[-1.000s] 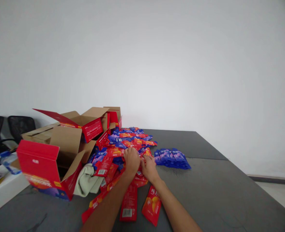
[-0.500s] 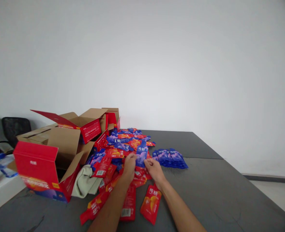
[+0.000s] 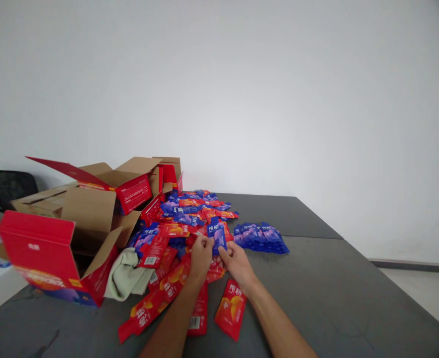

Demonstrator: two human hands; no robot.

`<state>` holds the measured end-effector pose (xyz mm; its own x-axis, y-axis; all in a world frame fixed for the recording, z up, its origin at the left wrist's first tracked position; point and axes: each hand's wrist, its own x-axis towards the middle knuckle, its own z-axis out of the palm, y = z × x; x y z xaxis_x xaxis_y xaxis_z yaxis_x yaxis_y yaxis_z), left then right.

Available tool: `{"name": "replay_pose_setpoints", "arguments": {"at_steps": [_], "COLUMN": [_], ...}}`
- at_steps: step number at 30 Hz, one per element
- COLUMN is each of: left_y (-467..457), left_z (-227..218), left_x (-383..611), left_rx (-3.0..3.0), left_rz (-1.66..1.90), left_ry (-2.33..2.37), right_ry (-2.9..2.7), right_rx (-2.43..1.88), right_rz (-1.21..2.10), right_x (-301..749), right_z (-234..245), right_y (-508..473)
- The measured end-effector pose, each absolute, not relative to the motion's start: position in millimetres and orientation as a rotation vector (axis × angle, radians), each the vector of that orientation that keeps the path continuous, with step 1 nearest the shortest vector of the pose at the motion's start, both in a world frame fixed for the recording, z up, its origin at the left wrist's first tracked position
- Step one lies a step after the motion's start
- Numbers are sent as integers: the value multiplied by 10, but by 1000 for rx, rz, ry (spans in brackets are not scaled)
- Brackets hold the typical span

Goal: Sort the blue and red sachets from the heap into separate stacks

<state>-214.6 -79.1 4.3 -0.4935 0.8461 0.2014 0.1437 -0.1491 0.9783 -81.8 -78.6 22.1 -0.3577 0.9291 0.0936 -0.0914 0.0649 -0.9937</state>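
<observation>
Between my hands a blue pouch [image 3: 216,234] stands upright, its printed front towards me. My left hand [image 3: 202,256] pinches its lower left edge, and my right hand [image 3: 235,262] grips the lower right corner. Just beyond and to the right lies a row of overlapping blue pouches [image 3: 260,237]. A loose heap of red and blue pouches [image 3: 189,214] spreads behind and to the left of my hands. One red pouch [image 3: 231,309] lies by itself in front of my right wrist, face up.
Open red cartons [image 3: 42,248] with raised flaps stand on the left. A pale green cloth [image 3: 128,276] lies beside the nearest one. The dark table [image 3: 316,293] reaches a white wall. A black chair [image 3: 12,188] is at far left.
The blue pouch has turned slightly between my fingers and come a little lower towards me. My view has shifted a little; the row of blue pouches looks the same.
</observation>
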Motion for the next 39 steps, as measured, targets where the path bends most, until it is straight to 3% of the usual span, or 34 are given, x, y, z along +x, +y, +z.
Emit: {"name": "replay_pose_setpoints", "arguments": {"at_steps": [9, 16, 28, 39], "left_y": [-861, -927, -892, -939], "left_z": [148, 202, 181, 182], "left_x": [-2178, -2209, -2303, -2148], "left_rx": [1127, 1236, 1186, 1092], "left_rz": [1676, 1616, 1695, 1548], "left_ry": [1429, 1424, 1489, 1364], "right_ry": [-1578, -1686, -1854, -1590], "right_rx": [-925, -1003, -929, -1053], "right_rz": [1357, 990, 1017, 1085], "right_x": [-712, -697, -824, -699], "right_z": [204, 185, 67, 74], "right_y": [-760, -725, -784, -663]}}
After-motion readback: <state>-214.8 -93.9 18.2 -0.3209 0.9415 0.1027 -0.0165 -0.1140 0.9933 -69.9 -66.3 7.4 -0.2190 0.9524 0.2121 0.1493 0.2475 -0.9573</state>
